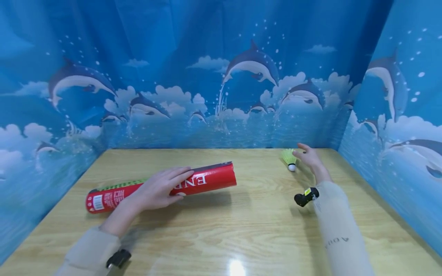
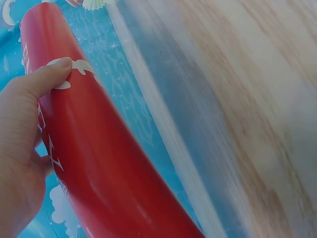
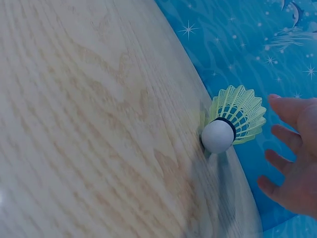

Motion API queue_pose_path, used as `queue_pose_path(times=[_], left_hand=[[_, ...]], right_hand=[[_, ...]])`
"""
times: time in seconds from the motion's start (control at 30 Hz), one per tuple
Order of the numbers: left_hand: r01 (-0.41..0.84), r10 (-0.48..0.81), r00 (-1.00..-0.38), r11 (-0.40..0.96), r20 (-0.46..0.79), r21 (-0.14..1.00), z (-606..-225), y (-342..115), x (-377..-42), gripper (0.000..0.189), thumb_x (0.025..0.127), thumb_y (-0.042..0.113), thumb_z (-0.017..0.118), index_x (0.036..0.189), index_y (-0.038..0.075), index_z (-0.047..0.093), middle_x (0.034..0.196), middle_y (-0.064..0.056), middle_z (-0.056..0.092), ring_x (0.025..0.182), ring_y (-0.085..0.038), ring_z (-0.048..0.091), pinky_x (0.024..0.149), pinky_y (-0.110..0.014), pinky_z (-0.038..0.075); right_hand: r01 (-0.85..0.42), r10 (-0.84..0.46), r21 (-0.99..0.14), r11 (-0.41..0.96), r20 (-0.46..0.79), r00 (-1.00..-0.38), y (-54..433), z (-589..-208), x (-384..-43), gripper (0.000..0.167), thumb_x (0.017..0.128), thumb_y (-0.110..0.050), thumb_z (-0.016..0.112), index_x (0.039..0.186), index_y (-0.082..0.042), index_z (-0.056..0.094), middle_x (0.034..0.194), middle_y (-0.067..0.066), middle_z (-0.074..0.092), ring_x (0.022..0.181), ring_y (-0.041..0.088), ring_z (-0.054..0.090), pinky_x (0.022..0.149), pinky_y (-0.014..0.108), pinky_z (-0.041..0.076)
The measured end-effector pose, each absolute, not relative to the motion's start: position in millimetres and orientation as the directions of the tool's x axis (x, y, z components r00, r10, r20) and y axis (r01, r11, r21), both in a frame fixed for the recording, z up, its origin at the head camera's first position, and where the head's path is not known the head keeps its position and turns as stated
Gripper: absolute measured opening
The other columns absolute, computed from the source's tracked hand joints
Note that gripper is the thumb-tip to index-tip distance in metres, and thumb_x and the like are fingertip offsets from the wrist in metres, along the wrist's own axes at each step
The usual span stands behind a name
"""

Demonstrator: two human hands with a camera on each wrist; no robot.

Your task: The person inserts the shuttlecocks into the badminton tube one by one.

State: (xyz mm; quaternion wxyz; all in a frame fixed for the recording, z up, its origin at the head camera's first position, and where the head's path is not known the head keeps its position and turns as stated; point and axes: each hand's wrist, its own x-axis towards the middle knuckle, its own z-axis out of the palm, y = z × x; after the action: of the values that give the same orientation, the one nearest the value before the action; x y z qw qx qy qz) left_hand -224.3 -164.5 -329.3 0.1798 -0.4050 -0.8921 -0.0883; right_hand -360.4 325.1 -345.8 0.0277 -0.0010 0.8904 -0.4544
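A red shuttlecock tube (image 1: 215,179) with white lettering lies slantwise in my left hand (image 1: 160,189), its right end raised over a shadow on the table. My left thumb and fingers wrap around it; in the left wrist view the thumb lies across the red side of the tube (image 2: 104,144). Farther back on the right is a yellow-green shuttlecock (image 1: 288,157), its white cork toward me. Just right of its skirt, my right hand (image 1: 308,158) reaches with fingers extended and parted. The right wrist view shows a gap between those fingertips and the shuttlecock (image 3: 233,119).
The wood-grain table (image 1: 214,237) ends at the back against a blue curtain (image 1: 193,96) printed with dolphins and clouds. Another dolphin-printed curtain (image 1: 411,126) rises along the right side. Black wrist devices sit on both sleeves.
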Motion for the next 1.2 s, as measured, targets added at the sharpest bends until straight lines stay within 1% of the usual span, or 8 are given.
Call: queue_pose_path(times=[0.1, 0.2, 0.4, 0.53, 0.67, 0.9, 1.1, 1.2], left_hand=[[0.766, 0.702, -0.589, 0.643, 0.401, 0.0, -330, -164, -225, 0.086, 0.063, 0.024, 0.086, 0.138, 0.013, 0.045, 0.134, -0.008, 0.05, 0.119, -0.024, 0.049, 0.086, -0.045, 0.049], [0.775, 0.71, -0.576, 0.632, 0.406, -0.007, -332, -163, -225, 0.084, 0.064, 0.025, 0.086, 0.137, 0.012, 0.045, 0.134, -0.009, 0.05, 0.118, -0.024, 0.049, 0.086, -0.045, 0.049], [0.768, 0.706, -0.592, 0.641, 0.389, 0.005, -333, -162, -225, 0.084, 0.066, 0.026, 0.085, 0.138, 0.012, 0.044, 0.136, -0.008, 0.049, 0.12, -0.024, 0.048, 0.088, -0.046, 0.048], [0.766, 0.707, -0.595, 0.642, 0.381, 0.005, -333, -161, -224, 0.083, 0.066, 0.026, 0.084, 0.138, 0.012, 0.044, 0.136, -0.007, 0.048, 0.12, -0.024, 0.048, 0.089, -0.046, 0.047], [0.765, 0.707, -0.598, 0.644, 0.377, 0.004, -333, -162, -224, 0.084, 0.066, 0.026, 0.084, 0.138, 0.012, 0.044, 0.136, -0.008, 0.048, 0.12, -0.024, 0.047, 0.089, -0.046, 0.047], [0.761, 0.702, -0.601, 0.648, 0.381, 0.006, -332, -162, -224, 0.084, 0.066, 0.025, 0.085, 0.139, 0.012, 0.043, 0.136, -0.009, 0.048, 0.12, -0.025, 0.047, 0.088, -0.046, 0.048], [0.761, 0.703, -0.601, 0.649, 0.381, 0.002, -330, -162, -224, 0.084, 0.066, 0.024, 0.085, 0.138, 0.011, 0.044, 0.135, -0.01, 0.049, 0.12, -0.026, 0.048, 0.088, -0.047, 0.048], [0.76, 0.703, -0.6, 0.65, 0.382, -0.003, -330, -162, -224, 0.084, 0.066, 0.025, 0.085, 0.138, 0.011, 0.044, 0.135, -0.01, 0.049, 0.119, -0.026, 0.048, 0.087, -0.047, 0.048]], right_hand=[[0.037, -0.052, -0.78, 0.625, -0.089, -0.995, 328, -348, -362, 0.063, 0.099, -0.022, 0.043, 0.148, -0.003, 0.009, 0.152, 0.023, 0.004, 0.134, 0.047, 0.006, 0.105, 0.06, 0.015], [0.039, -0.071, -0.762, 0.647, -0.111, -0.991, 331, -351, -363, 0.061, 0.099, -0.018, 0.041, 0.147, -0.001, 0.008, 0.151, 0.024, 0.004, 0.134, 0.048, 0.007, 0.105, 0.06, 0.016], [0.022, -0.082, -0.759, 0.65, -0.099, -0.992, 335, -356, -360, 0.058, 0.098, -0.011, 0.041, 0.146, 0.003, 0.011, 0.149, 0.028, 0.008, 0.132, 0.049, 0.013, 0.104, 0.058, 0.02], [0.018, -0.068, -0.738, 0.674, -0.087, -0.994, 335, -356, -357, 0.057, 0.097, -0.01, 0.044, 0.144, 0.005, 0.017, 0.146, 0.032, 0.015, 0.131, 0.049, 0.014, 0.103, 0.059, 0.021], [0.0, -0.055, -0.713, 0.701, -0.054, -0.997, 336, -358, -356, 0.055, 0.094, -0.009, 0.049, 0.14, 0.009, 0.026, 0.139, 0.036, 0.025, 0.129, 0.05, 0.021, 0.102, 0.058, 0.024], [0.013, -0.015, -0.695, 0.719, -0.034, -0.999, 337, -359, -355, 0.053, 0.093, -0.014, 0.053, 0.137, 0.009, 0.034, 0.135, 0.034, 0.033, 0.123, 0.047, 0.032, 0.098, 0.055, 0.032], [-0.034, -0.013, -0.652, 0.757, 0.038, -0.999, 340, -359, -352, 0.048, 0.093, -0.02, 0.055, 0.129, 0.01, 0.045, 0.128, 0.034, 0.043, 0.116, 0.046, 0.041, 0.095, 0.053, 0.036], [-0.043, -0.01, -0.646, 0.762, 0.054, -0.998, 342, -359, -350, 0.045, 0.093, -0.02, 0.055, 0.124, 0.011, 0.049, 0.126, 0.033, 0.047, 0.113, 0.045, 0.045, 0.091, 0.051, 0.041]])
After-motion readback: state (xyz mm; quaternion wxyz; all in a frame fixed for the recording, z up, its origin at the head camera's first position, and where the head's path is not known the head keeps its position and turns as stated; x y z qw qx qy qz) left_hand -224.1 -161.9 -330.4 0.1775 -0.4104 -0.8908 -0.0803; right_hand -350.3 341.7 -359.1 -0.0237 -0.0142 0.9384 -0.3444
